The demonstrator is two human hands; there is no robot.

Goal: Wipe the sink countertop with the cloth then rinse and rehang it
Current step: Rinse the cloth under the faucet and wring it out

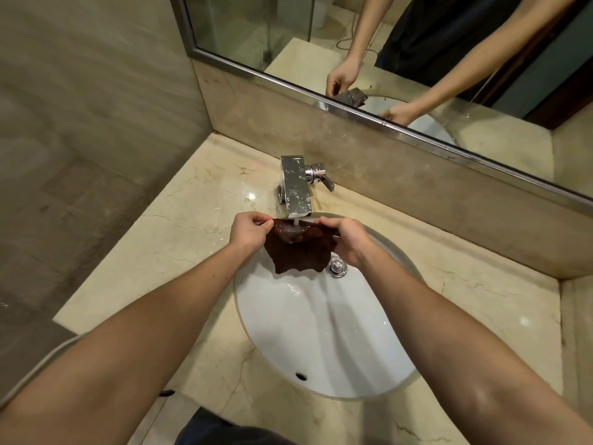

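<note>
While water runs from the faucet (296, 191), a brown cloth (296, 247) is stretched between the left hand (248, 231) and right hand (348, 240), its far corners pinched, over the sink (321, 332).

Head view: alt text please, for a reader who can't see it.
The left hand and right hand pinch a dark brown cloth under water running from the chrome faucet, over the white sink. Beige marble countertop surrounds it; a mirror hangs behind.

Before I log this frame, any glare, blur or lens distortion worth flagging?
Head view: warm, dim light; glare spots on the wet countertop and chrome faucet; wide-angle stretch near the edges; cloth, left hand and right hand are sharp.
</note>
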